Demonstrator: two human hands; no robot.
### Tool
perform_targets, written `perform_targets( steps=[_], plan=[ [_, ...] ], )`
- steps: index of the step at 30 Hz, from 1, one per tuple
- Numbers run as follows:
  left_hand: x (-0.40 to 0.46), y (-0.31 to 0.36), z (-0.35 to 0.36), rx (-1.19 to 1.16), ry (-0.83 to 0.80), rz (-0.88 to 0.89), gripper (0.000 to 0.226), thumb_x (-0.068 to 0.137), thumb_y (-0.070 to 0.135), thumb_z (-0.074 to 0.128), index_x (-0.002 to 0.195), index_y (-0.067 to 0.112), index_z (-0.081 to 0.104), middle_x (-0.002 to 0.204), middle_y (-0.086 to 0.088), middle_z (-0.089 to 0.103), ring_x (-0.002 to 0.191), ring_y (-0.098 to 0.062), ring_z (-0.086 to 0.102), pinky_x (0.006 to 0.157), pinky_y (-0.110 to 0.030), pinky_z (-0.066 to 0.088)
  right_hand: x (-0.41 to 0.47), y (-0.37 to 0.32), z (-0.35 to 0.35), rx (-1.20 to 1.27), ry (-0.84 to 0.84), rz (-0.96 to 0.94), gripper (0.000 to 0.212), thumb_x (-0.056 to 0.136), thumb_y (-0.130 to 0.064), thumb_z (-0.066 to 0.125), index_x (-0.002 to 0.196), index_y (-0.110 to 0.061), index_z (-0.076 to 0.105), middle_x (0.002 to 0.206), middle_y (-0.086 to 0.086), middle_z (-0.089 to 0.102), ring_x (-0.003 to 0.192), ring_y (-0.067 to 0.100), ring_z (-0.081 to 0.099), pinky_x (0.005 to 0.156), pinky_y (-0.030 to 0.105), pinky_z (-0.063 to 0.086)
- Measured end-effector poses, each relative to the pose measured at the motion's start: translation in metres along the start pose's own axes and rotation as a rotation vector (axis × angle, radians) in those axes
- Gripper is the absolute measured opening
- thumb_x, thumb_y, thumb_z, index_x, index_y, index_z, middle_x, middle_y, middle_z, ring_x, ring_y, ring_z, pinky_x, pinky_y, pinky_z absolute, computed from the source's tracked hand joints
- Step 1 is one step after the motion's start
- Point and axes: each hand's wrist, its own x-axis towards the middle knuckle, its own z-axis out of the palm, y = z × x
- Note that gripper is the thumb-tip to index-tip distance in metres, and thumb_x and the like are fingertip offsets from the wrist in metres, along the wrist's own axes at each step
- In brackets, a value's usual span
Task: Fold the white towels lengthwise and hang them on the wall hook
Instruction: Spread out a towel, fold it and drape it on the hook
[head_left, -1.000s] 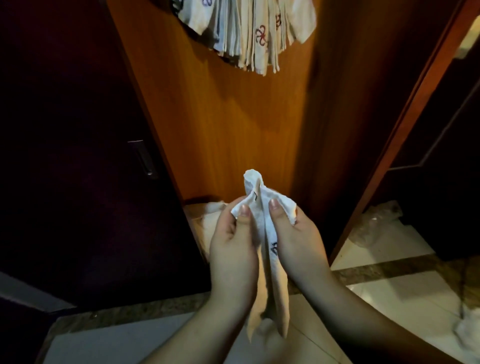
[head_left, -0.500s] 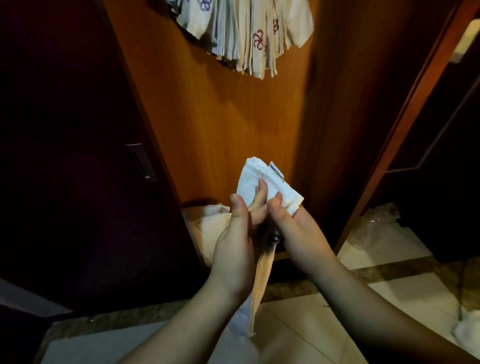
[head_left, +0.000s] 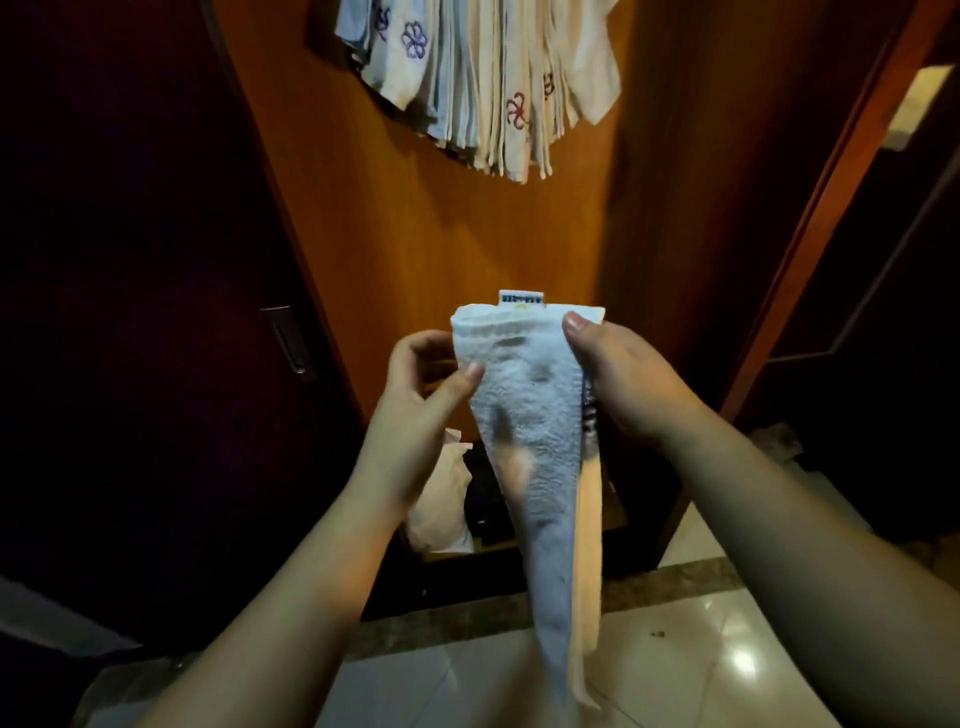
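Head view, left to right. At far left, a dark door (head_left: 130, 312) stands in deep shadow, carrying a metal handle (head_left: 288, 340) near its right edge. Beside it rises an orange wooden panel (head_left: 415, 234), lit warmly; a bundle of hanging towels (head_left: 483, 83), white with flower-shaped embroidery in purple and red, fans out against its upper part, and the fixture bearing them lies out of view. At the panel's foot sits a pale bag (head_left: 441, 509) beside dark items too dim to identify. In the centre foreground, the left hand (head_left: 421, 405) pinches the left edge of a white towel (head_left: 530, 415) between thumb and curled fingers; the right hand (head_left: 618, 379) grips the towel's upper right corner, thumb laid on the near face. The towel is held upright before the panel, well below the hanging bundle, with a small label (head_left: 521, 298) at its top edge and its lower length tapering downward. Below, glossy pale floor tiles (head_left: 727, 649) meet a speckled stone threshold (head_left: 675, 582). At right, an orange door frame (head_left: 831, 182) borders a dark opening.
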Motion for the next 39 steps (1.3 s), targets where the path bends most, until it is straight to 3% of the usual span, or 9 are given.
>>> perform_targets(
  steps=[6, 9, 13, 18, 23, 26, 29, 34, 39],
  plan=[
    [0.023, 0.009, 0.005, -0.278, -0.379, -0.169, 0.076, 0.056, 0.049, 0.092, 0.121, 0.018, 0.068, 0.126, -0.009, 0.069, 0.120, -0.029, 0.063, 0.106, -0.048, 0.045, 0.021, -0.026, -0.013, 0.198, -0.153, -0.070, 0.040, 0.090, -0.037, 0.042, 0.103, -0.011, 0.071, 0.097, 0.006, 0.074, 0.095, 0.021, 0.068, 0.097, 0.044, 0.048],
    [0.027, 0.020, 0.019, -0.273, -0.461, -0.135, 0.059, 0.066, 0.041, 0.089, 0.118, 0.020, 0.072, 0.124, -0.009, 0.069, 0.118, -0.028, 0.064, 0.103, -0.046, 0.049, 0.024, -0.035, -0.021, 0.247, -0.180, -0.101, 0.036, 0.089, -0.034, 0.043, 0.092, -0.010, 0.070, 0.090, 0.002, 0.076, 0.089, 0.015, 0.070, 0.090, 0.035, 0.051],
    [0.032, 0.037, 0.036, -0.227, -0.377, -0.073, 0.030, 0.084, 0.017, 0.066, 0.114, 0.017, 0.070, 0.120, -0.008, 0.072, 0.114, -0.026, 0.067, 0.100, -0.040, 0.052, 0.021, -0.043, -0.033, 0.271, -0.138, -0.138, 0.040, 0.097, -0.045, 0.046, 0.095, -0.015, 0.073, 0.095, -0.001, 0.076, 0.092, 0.012, 0.071, 0.086, 0.027, 0.054],
    [0.036, 0.053, 0.045, -0.115, -0.246, -0.154, 0.031, 0.079, 0.021, 0.076, 0.108, 0.012, 0.072, 0.107, -0.008, 0.076, 0.104, -0.025, 0.071, 0.097, -0.041, 0.053, 0.011, 0.012, -0.030, 0.627, -0.016, 0.093, 0.104, 0.047, -0.085, 0.072, 0.129, -0.021, 0.063, 0.127, 0.013, 0.067, 0.120, 0.030, 0.063, 0.107, 0.048, 0.045],
    [0.041, 0.069, 0.043, -0.069, -0.154, -0.253, 0.046, 0.076, 0.038, 0.082, 0.116, 0.019, 0.069, 0.107, -0.003, 0.076, 0.103, -0.027, 0.071, 0.099, -0.055, 0.050, -0.018, 0.060, 0.008, 0.619, 0.034, 0.209, 0.083, 0.074, -0.079, 0.045, 0.142, -0.030, 0.048, 0.149, -0.003, 0.050, 0.144, 0.019, 0.038, 0.121, 0.041, 0.025],
    [0.044, 0.082, 0.037, -0.062, -0.117, -0.240, 0.035, 0.087, 0.033, 0.074, 0.119, 0.023, 0.066, 0.108, 0.000, 0.076, 0.103, -0.024, 0.071, 0.097, -0.054, 0.051, -0.032, 0.074, 0.028, 0.509, 0.013, 0.254, 0.123, 0.063, -0.087, 0.061, 0.158, -0.024, 0.016, 0.158, -0.006, 0.033, 0.145, 0.015, 0.030, 0.117, 0.030, 0.028],
    [0.045, 0.094, 0.032, -0.037, -0.065, -0.204, 0.028, 0.088, 0.033, 0.072, 0.114, 0.026, 0.067, 0.106, 0.001, 0.075, 0.102, -0.023, 0.070, 0.094, -0.051, 0.051, -0.037, 0.078, 0.045, 0.313, -0.005, 0.273, 0.093, 0.090, -0.043, 0.067, 0.158, -0.019, 0.008, 0.148, -0.003, 0.042, 0.126, 0.004, 0.042, 0.087, 0.006, 0.040],
    [0.052, 0.112, 0.026, -0.068, 0.020, -0.188, 0.011, 0.090, 0.030, 0.071, 0.099, 0.028, 0.067, 0.091, 0.006, 0.077, 0.090, -0.018, 0.072, 0.078, -0.041, 0.053, -0.035, 0.084, 0.066, 0.286, 0.158, 0.138, 0.058, 0.088, -0.019, 0.074, 0.122, -0.045, 0.035, 0.133, -0.007, 0.056, 0.102, -0.007, 0.062, 0.078, 0.011, 0.052],
    [0.056, 0.124, 0.021, -0.116, 0.053, -0.183, 0.019, 0.089, 0.031, 0.071, 0.107, 0.024, 0.067, 0.097, 0.003, 0.077, 0.092, -0.020, 0.074, 0.081, -0.044, 0.054, -0.033, 0.072, 0.065, 0.260, 0.244, 0.052, 0.046, 0.087, -0.019, 0.074, 0.111, -0.040, 0.041, 0.102, -0.005, 0.068, 0.089, 0.002, 0.070, 0.073, 0.024, 0.058]
  ],
)
